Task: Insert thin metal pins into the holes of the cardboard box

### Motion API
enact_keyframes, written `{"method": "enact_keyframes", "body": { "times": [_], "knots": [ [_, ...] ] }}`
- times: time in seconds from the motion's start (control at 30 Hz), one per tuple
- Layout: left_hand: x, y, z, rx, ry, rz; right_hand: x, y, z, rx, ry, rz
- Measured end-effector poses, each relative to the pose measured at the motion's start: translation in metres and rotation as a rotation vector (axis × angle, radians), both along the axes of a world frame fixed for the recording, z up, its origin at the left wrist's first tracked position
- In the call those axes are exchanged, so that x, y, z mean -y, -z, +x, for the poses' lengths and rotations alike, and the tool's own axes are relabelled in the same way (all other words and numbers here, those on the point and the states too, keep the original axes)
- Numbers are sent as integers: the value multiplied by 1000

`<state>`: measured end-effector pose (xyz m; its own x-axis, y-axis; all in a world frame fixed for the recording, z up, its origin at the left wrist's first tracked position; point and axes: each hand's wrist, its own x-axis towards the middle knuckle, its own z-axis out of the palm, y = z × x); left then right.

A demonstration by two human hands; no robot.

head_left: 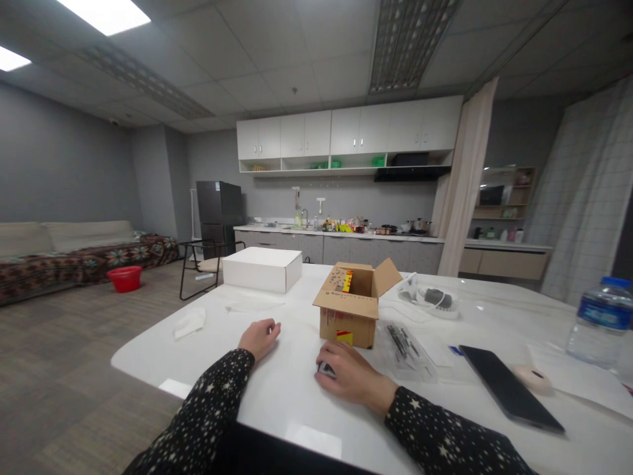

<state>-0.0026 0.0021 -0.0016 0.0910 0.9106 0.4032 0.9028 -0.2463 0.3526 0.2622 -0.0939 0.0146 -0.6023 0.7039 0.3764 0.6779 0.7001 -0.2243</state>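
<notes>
My left hand point(260, 338) rests on the white table with its fingers curled in; nothing shows in it. My right hand point(349, 373) is closed over a small grey object with a dark face point(326, 370), mostly covered by the fingers, so its kind cannot be told. Just beyond the right hand stands an open cardboard box point(349, 311) with its flaps up and a red-and-yellow packet point(347, 281) inside. Beside that box, to the right of the hand, lies a clear plastic case point(408, 353) with several thin metal tools in it.
A white box point(262, 269) stands at the far left of the table point(297, 409), near a crumpled tissue point(190, 324). Rightward are a white corded device point(438, 300), a black tablet-like slab point(509, 388), a pink rounded object point(532, 379) and a water bottle point(600, 323).
</notes>
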Motion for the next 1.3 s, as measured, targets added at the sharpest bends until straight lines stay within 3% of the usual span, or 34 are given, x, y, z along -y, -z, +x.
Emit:
{"method": "enact_keyframes", "body": {
  "times": [1.07,1.3],
  "knots": [
    [-2,2,-2,1,5,-5,-4,1,-6,195,-90,182],
    [-4,4,-2,8,3,3,0,2,-11,104,-42,154]
  ]
}}
